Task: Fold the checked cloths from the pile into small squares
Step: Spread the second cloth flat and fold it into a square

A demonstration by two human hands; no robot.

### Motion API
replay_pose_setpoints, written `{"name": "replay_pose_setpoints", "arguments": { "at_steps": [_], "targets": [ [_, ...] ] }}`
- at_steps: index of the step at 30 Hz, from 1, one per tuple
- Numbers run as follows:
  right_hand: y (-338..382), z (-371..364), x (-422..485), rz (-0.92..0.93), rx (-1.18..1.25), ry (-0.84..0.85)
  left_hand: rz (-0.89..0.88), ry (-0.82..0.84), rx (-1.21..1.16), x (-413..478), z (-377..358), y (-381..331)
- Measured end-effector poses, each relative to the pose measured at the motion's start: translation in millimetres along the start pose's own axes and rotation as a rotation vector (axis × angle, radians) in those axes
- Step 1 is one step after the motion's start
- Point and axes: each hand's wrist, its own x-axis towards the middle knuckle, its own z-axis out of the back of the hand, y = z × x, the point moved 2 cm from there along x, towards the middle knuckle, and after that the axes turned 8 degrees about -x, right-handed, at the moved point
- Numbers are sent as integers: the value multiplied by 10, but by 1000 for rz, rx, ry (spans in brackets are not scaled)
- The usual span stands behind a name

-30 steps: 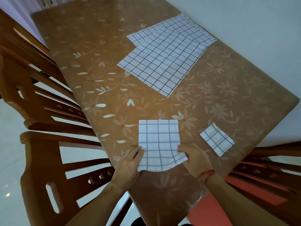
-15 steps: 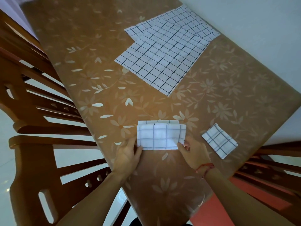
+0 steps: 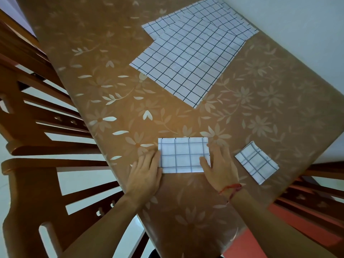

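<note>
Pressing the left grip (image 3: 145, 174) flat, fingers straight, against the left edge of the half-folded cloth (image 3: 184, 155) on the bench (image 3: 111, 58), and the right grip (image 3: 219, 168) flat at its right edge, thumb on the near corner. Showing a white rectangle with dark check lines, a small folded square (image 3: 256, 162) just right of it, the pile (image 3: 193, 58) well beyond.
</note>
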Motion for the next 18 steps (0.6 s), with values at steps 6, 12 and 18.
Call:
{"name": "replay_pose_setpoints", "arguments": {
  "at_steps": [6, 12, 18],
  "targets": [
    [472, -243, 55, 448, -240, 85, -186, 147, 121, 173, -57, 121],
    [739, -611, 137, 599, -346, 188, -206, 193, 208, 232, -162, 214],
    [706, -720, 144, 617, -377, 201, -198, 195, 203, 233, -211, 258]
  ]
}}
